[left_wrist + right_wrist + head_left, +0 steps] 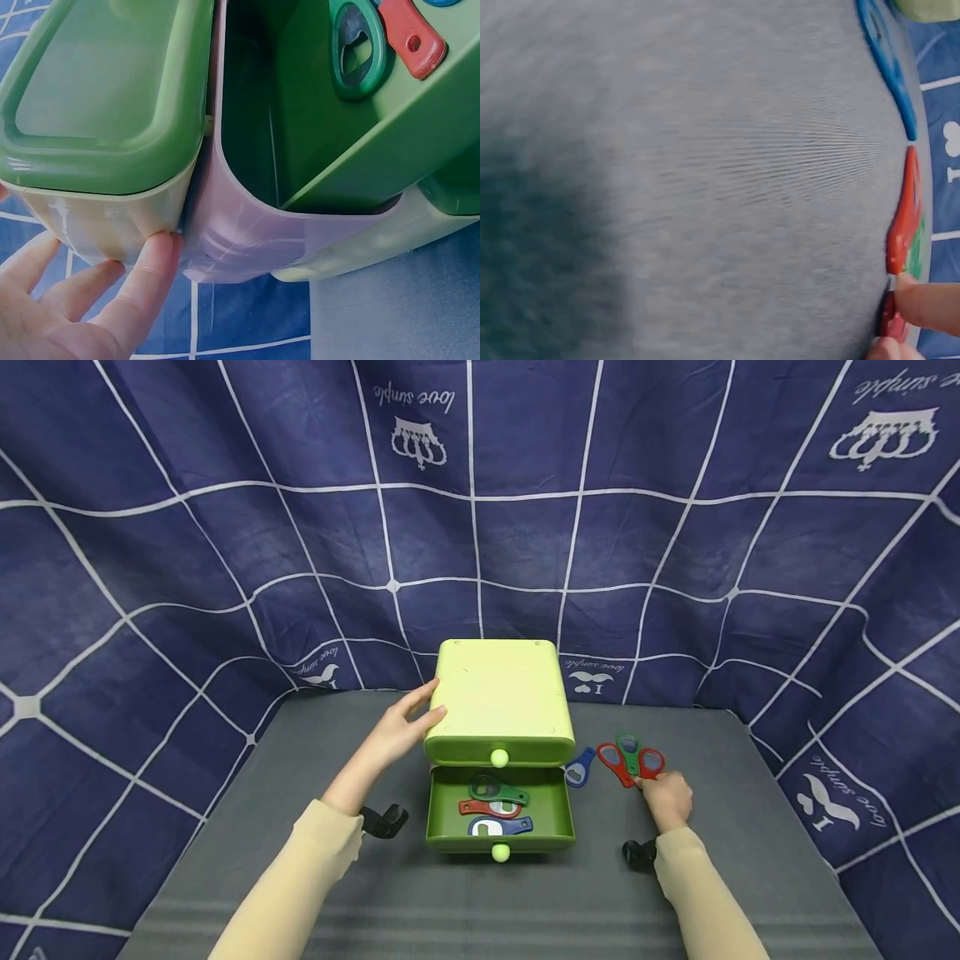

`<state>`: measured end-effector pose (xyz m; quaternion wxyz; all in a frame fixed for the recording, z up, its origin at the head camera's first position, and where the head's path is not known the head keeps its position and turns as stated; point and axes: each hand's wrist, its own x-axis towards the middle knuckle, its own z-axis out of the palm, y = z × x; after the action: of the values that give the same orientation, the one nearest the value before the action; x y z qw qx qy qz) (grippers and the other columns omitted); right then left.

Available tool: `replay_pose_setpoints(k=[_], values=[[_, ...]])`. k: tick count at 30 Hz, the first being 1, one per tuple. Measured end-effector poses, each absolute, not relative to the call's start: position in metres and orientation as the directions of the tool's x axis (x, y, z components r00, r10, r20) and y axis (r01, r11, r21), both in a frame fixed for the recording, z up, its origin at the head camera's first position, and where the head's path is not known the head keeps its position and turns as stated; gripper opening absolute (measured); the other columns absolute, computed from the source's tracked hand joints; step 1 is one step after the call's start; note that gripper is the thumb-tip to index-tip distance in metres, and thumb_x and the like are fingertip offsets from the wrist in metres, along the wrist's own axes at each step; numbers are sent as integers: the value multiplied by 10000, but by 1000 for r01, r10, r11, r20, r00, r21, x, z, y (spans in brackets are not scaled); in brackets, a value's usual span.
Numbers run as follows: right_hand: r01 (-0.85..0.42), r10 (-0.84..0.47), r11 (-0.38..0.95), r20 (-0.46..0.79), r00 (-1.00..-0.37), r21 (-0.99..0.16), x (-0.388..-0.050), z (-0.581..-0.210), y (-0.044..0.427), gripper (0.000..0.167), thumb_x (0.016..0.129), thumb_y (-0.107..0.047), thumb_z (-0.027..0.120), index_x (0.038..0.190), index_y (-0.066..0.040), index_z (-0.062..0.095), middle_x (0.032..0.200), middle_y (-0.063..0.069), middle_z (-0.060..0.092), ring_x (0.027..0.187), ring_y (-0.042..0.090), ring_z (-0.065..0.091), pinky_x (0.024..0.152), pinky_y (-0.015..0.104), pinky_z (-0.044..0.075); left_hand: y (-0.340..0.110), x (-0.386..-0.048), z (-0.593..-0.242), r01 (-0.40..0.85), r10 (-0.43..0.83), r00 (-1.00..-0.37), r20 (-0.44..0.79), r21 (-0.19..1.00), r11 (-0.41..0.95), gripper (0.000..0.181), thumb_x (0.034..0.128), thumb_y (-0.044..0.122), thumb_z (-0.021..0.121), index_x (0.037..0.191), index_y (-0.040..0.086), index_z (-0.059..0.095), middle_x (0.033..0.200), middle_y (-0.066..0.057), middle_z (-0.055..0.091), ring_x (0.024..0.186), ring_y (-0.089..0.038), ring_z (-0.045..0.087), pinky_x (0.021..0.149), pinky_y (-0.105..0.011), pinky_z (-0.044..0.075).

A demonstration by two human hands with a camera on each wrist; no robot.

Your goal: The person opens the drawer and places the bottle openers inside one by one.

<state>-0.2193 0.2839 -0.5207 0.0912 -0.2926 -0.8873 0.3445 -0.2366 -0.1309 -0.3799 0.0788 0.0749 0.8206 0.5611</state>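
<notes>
Curtain: here's the navy cloth (517,535) with its white grid, filling the top and both sides of the frame.
Table: grey surface (330,893), spread across the lower half.
Drawer box: right in the centre, pale yellow top and green front, the chest (498,689) has its upper drawer closed.
Lower drawer: pulled out below centre, this green tray (438,810) shows its round knob at the front.
Left hand: over at centre left, the left hand (399,727) has thumb and fingers spread wide, fingertips touching the chest's left side.
Right hand: down at right of centre, the right hand (667,797) has its fingertips on the handle end of the right red opener; whether they pinch it, I cannot tell.
Openers in the drawer: green one (512,794) behind, red one (472,807) in the middle, blue one (519,825) in front.
Openers on the table: just right of the chest, a loose blue opener (587,760); then, fanned together further right, the left red opener (618,769), the loose green opener (631,762) and the right red opener (657,763).
</notes>
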Motion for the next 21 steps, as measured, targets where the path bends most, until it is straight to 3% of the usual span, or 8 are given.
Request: replay_pose_setpoints(k=[3,8,11,14,17,21], values=[[495,574,606,-89,-814,-623,-220,-517,287,307,797,-205,727,751,87,642,1002,358,642,977,535,584,823,575,493,-130,-237,-380,33,215,-975,-48,933,359,655,993,362,593,1564,256,291,1610,-92,301,1453,-272,346,1014,-458,499],[507,542,636,-132,-830,-582,-219,-515,292,351,796,-190,703,870,151,664,1008,365,639,957,521,592,811,558,512,-129,-236,-379,36,213,-976,-45,932,362,653,993,359,593,1563,258,293,1613,-83,296,1466,-257,322,1022,-464,490],[488,523,633,-133,-842,-600,-217,-517,295,271,830,-175,711,806,88,653,795,250,644,795,407,596,665,444,504,-129,-236,-379,40,214,-976,-41,933,359,654,995,356,591,1565,256,288,1615,-80,292,1475,-250,304,1031,-473,481],[470,504,602,-150,-851,-646,-214,-518,299,228,873,-154,708,807,47,623,635,93,589,633,230,561,549,313,421,-129,-237,-379,40,220,-975,-42,935,352,655,997,353,587,1568,251,280,1617,-83,287,1477,-250,298,1032,-474,478],[450,478,558,-173,-861,-697,-211,-519,304,216,900,-137,691,898,72,635,624,42,609,541,96,549,516,242,408,-129,-237,-379,36,224,-974,-44,939,341,654,1000,348,584,1569,248,276,1618,-86,283,1476,-253,297,1026,-471,482],[414,423,460,-216,-880,-786,-207,-516,309,231,919,-91,664,1007,119,632,685,39,655,538,15,584,539,215,525,-130,-236,-379,34,219,-975,-43,940,339,651,1000,348,583,1568,250,279,1618,-86,283,1475,-254,300,1020,-467,488]])
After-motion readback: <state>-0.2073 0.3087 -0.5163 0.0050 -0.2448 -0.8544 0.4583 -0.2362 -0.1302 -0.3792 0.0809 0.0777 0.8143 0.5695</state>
